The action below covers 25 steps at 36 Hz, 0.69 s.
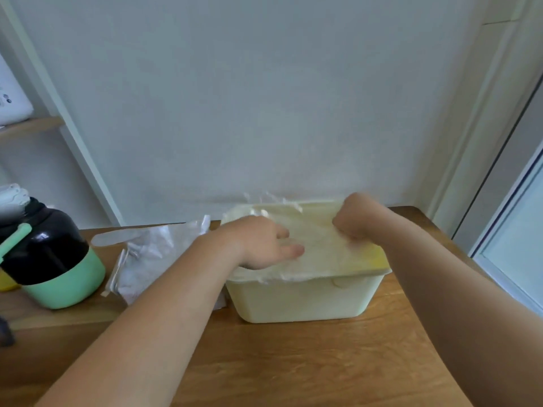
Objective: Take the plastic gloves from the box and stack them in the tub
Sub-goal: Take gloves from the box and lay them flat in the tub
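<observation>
Tub (pixel 299 301) of pale yellow stands near the desk's (pixel 293 362) back right corner, with plastic gloves (pixel 320 248) draped over its top. The left hand (pixel 261 242) presses them down, fingers straight and close together. The right hand (pixel 357 217) has its fingers curled, pinching the film at the far side.

Tub (pixel 302 301) is pale yellow plastic, smooth, mostly matt with a faint sheen on the wall. Gloves (pixel 317 245) across its top are thin clear plastic film, crinkled and slightly shiny, and the packet (pixel 152 254) to the left is the same wrinkly clear film (contents too blurred to tell). Table (pixel 293 362) is wood with visible grain and a smooth satin finish; jug (pixel 44 248) has a glossy black upper part with a matt mint-green plastic base and handle; wall (pixel 264 98) is plain matt white.
</observation>
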Motion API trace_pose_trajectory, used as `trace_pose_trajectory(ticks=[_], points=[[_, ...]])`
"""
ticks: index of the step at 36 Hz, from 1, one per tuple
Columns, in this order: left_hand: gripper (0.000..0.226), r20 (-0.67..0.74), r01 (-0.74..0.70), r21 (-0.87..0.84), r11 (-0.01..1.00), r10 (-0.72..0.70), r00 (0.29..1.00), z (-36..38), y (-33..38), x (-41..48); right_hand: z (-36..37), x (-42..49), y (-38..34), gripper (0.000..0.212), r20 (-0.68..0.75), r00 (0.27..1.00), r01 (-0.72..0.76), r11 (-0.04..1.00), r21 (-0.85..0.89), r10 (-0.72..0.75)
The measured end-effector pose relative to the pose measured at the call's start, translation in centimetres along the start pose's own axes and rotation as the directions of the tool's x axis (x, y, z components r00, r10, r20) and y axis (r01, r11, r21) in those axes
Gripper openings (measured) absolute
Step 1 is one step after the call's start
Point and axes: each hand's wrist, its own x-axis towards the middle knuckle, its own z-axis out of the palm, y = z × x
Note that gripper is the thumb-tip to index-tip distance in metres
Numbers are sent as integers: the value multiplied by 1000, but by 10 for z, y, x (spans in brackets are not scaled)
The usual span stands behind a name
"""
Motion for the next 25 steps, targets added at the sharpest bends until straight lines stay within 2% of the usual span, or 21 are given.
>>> trace_pose_trajectory(ticks=[3, 6, 8, 11, 13, 15, 17, 20, 22, 25], points=[[66, 119, 22, -19, 1000, -20, 993, 5, 1, 11, 3, -2, 1, 22, 6, 1000, 26, 996, -83, -26], [70, 217, 37, 76, 996, -53, 975, 12, 2, 23, 9, -10, -3, 8, 40, 993, 119, 899, -422, -112], [67, 289, 41, 157, 987, -85, 953, 19, 2, 31, 16, -10, -1, 32, 24, 976, 192, 811, -553, -214], [61, 360, 40, 174, 984, -101, 927, 29, -1, 44, 17, -12, -4, 46, -2, 920, 311, 733, -605, -392], [60, 380, 39, 185, 982, -108, 919, 32, -4, 49, 14, -17, -12, 46, 128, 900, 414, 724, -551, -417], [64, 372, 24, 164, 986, -85, 924, 33, -4, 49, 14, -20, -17, 51, 346, 890, 436, 780, -450, -297], [68, 341, 15, 98, 995, -48, 939, 30, -4, 45, 20, -19, -18, 58, 516, 848, 422, 741, -522, -119], [60, 223, -1, 8, 1000, -1, 975, 24, -7, 35, 31, -10, -10, 56, 537, 843, 380, 657, -651, 44], [43, 77, -64, -102, 993, 72, 994, 15, -11, 22, 30, -8, -10, 56, 515, 856, 357, 677, -643, 37], [25, -217, -182, -335, 924, 112, 970, 0, -18, -1, 21, -15, -21, 58, 460, 883, 375, 736, -564, -98]])
